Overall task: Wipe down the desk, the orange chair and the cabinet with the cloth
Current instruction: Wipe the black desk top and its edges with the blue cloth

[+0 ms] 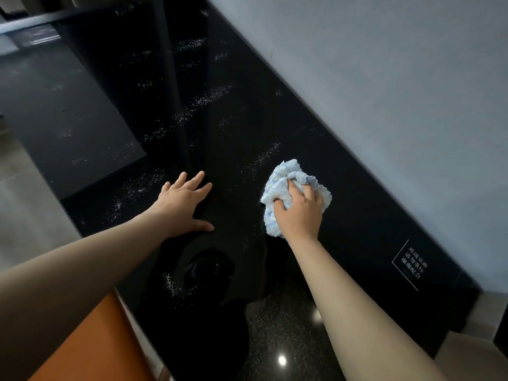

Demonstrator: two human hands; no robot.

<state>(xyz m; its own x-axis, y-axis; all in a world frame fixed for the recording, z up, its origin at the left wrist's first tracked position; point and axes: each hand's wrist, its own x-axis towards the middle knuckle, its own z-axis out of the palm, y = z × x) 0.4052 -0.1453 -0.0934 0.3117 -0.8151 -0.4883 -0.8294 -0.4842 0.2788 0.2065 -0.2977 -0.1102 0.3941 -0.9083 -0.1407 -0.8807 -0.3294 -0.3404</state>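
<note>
Gripping cloth [283, 173], right hand [299, 213] hides its middle; orange chair [90, 345] cropped.

Our glossy black desk [343, 188] carries a crumpled blue cloth [280, 177], our flat left hand [182, 206] and a label [409, 264].

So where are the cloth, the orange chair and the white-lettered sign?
cloth [286, 176], head view, bunched fold near its top.
orange chair [96, 353], head view, its flat orange surface.
sign [409, 264], head view, middle of its lettering.
</note>
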